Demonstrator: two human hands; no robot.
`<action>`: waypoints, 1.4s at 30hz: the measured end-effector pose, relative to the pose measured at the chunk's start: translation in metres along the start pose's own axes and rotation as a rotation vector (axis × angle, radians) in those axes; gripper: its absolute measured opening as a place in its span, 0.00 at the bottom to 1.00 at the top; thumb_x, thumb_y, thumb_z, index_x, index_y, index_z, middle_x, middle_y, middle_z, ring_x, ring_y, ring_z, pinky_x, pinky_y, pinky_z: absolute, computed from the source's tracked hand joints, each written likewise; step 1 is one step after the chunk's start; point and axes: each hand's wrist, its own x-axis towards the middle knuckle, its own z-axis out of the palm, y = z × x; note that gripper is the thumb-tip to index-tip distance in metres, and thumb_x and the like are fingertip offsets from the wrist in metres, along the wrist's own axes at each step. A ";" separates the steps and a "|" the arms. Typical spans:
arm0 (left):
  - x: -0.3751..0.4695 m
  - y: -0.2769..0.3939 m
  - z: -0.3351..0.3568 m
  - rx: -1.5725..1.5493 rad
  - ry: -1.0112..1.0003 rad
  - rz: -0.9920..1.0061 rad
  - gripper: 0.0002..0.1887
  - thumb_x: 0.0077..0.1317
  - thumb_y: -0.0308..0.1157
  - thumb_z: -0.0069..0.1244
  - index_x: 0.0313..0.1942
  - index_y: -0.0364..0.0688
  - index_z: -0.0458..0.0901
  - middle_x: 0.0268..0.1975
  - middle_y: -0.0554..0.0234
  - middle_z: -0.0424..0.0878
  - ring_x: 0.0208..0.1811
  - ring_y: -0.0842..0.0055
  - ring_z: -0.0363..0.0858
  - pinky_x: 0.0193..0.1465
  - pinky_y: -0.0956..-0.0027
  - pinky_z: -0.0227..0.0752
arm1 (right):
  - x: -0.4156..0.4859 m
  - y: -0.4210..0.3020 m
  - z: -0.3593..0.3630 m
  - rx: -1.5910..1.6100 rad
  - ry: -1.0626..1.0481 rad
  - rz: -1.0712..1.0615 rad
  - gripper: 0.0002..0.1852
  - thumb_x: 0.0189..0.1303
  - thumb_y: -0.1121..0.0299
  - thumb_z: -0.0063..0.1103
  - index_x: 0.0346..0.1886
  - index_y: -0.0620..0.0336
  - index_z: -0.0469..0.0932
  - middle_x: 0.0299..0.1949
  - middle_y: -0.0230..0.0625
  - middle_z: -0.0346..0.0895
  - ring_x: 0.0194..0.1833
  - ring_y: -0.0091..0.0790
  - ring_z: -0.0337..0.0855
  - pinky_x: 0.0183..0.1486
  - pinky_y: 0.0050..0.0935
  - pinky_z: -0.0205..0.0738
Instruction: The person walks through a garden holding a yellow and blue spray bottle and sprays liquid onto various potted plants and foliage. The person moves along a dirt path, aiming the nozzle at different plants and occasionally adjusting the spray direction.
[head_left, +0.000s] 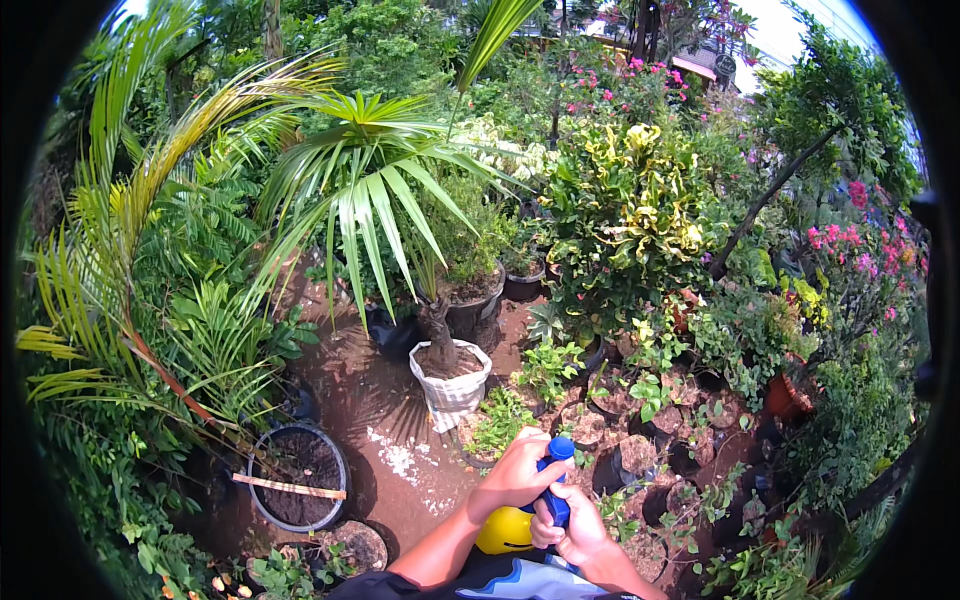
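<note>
A pressure sprayer with a yellow tank (504, 531) and a blue top is held close against my body. My left hand (517, 469) is wrapped around the upper part of its blue head, just beside the round blue knob (561, 448). Lower down, my right hand (574, 525) grips the blue handle (556, 507), fingers curled around it. Both hands nearly touch each other. My hands hide part of the sprayer's head, and the nozzle cannot be made out. Just beyond them stands a small fan palm (441, 337) in a white woven grow bag (457, 390).
A round black pot (341, 480) of dark soil, with a bamboo strip (289, 486) across it, stands at left. Several small potted plants (637, 454) crowd the right side. A variegated croton (637, 202) rises behind. Palm fronds (375, 195) overhang the reddish ground (330, 375).
</note>
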 end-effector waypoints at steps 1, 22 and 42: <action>-0.001 0.000 0.001 -0.009 0.030 0.023 0.14 0.64 0.40 0.56 0.28 0.38 0.83 0.29 0.51 0.81 0.37 0.56 0.76 0.50 0.58 0.65 | 0.000 0.001 0.000 -0.005 0.005 0.000 0.30 0.74 0.44 0.37 0.20 0.56 0.68 0.11 0.30 0.59 0.15 0.29 0.57 0.26 0.28 0.57; -0.003 -0.006 0.002 -0.039 -0.075 -0.159 0.15 0.71 0.40 0.51 0.36 0.40 0.89 0.32 0.59 0.89 0.37 0.67 0.85 0.53 0.66 0.71 | 0.003 0.008 -0.002 0.050 0.039 -0.007 0.29 0.73 0.44 0.44 0.20 0.56 0.70 0.11 0.28 0.58 0.14 0.27 0.57 0.22 0.27 0.56; 0.016 -0.015 -0.001 -0.034 -0.110 -0.099 0.16 0.68 0.39 0.51 0.32 0.35 0.87 0.29 0.56 0.88 0.34 0.67 0.87 0.45 0.65 0.77 | 0.012 0.001 0.003 0.061 0.136 -0.053 0.28 0.75 0.46 0.43 0.21 0.55 0.68 0.12 0.28 0.58 0.15 0.26 0.57 0.23 0.26 0.55</action>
